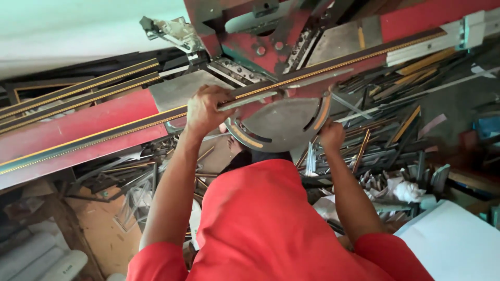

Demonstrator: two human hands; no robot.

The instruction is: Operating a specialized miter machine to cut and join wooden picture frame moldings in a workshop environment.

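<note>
Gilt-edged dark moulding (312, 73): we keep left hand (204, 110) fingers clamped on it, right hand (331, 135) fingers curled at the saw turntable (284, 122) rim.

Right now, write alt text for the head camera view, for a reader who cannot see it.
A person in a red shirt presses the left hand on a long dark moulding strip with gold trim lying across a red mitre saw table, while the right hand grips the edge of its round grey base. Moulding offcuts litter the floor below.
</note>
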